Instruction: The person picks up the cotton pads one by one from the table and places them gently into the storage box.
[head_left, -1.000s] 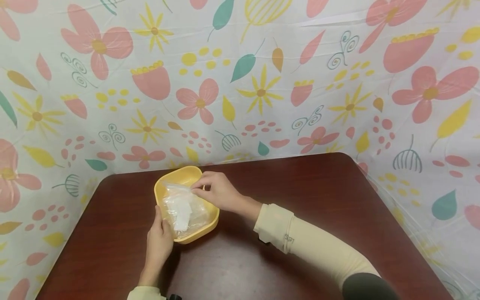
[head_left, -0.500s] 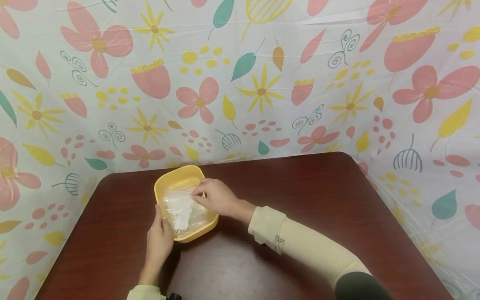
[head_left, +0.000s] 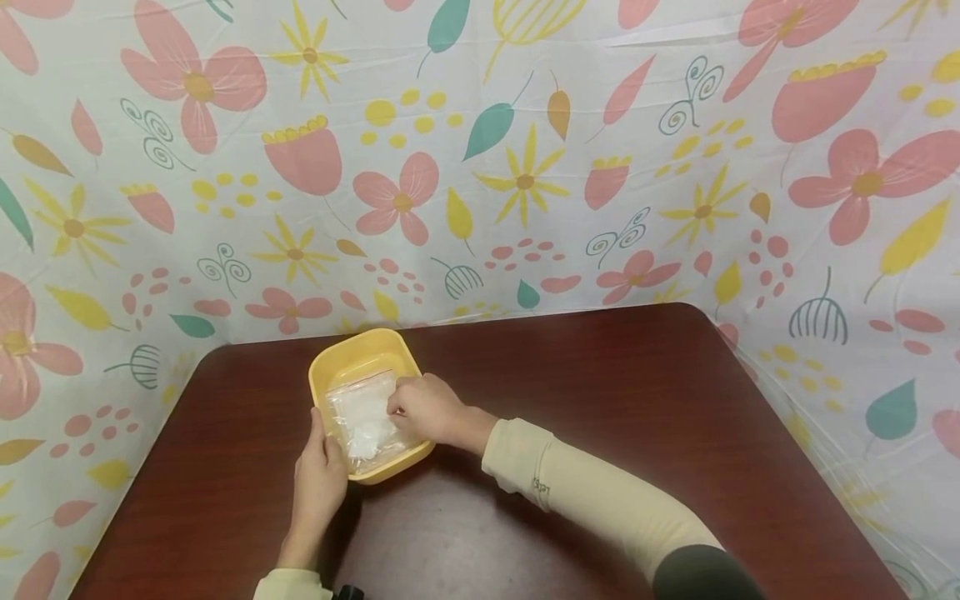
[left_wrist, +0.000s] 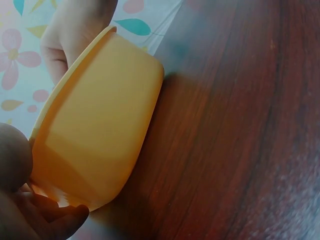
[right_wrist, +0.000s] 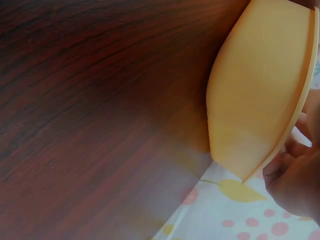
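Note:
A yellow plastic basin (head_left: 358, 354) stands on the table, its rim rounded. Inside it lies a clear zip bag (head_left: 348, 398) with a red seal line across its top and white, crumpled-looking contents. My left hand (head_left: 318, 475) grips the basin's near left wall, thumb over the rim; the left wrist view shows fingertips (left_wrist: 75, 217) below the basin's end. My right hand (head_left: 431, 408) reaches over the right rim, its fingers curled and pinching at the bag's right side. The exact spot of the pinch is hidden. In the right wrist view, the basin wall (right_wrist: 260, 85) covers the bag.
The dark reddish wooden table (head_left: 585, 400) has rounded far corners. Behind and beside it hangs a white cloth (head_left: 480, 208) printed with flowers and leaves. A small black object (head_left: 349, 593) shows at the left wrist.
My right hand has moved down and toward me along the bag, from its top edge to its right side. The bag's seal line now lies in plain sight. My left hand has stayed put.

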